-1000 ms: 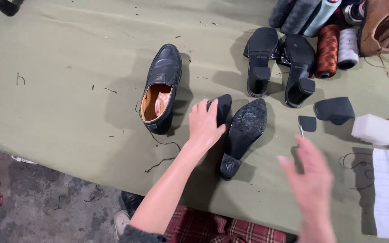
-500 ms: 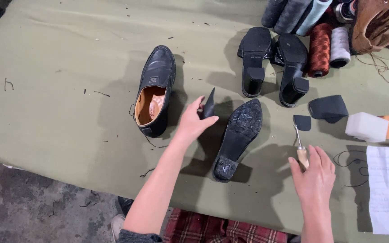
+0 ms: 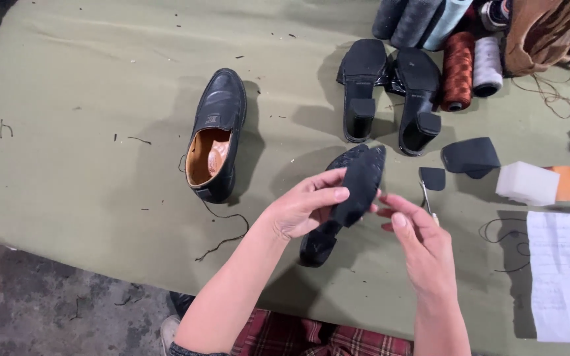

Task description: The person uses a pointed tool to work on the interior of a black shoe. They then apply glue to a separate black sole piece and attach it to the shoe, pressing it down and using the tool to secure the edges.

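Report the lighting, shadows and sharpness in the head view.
Head view: soft, even light, no glare; diffuse shadows fall left of the black shoe and under both hands. The left hand, right hand and the black sole piece they hold look sharp, without motion blur.

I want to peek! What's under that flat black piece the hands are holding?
Under the black sole piece, held by the left hand and right hand, lies an upturned black shoe. Only its heel end and a bit of toe show; its middle is covered.
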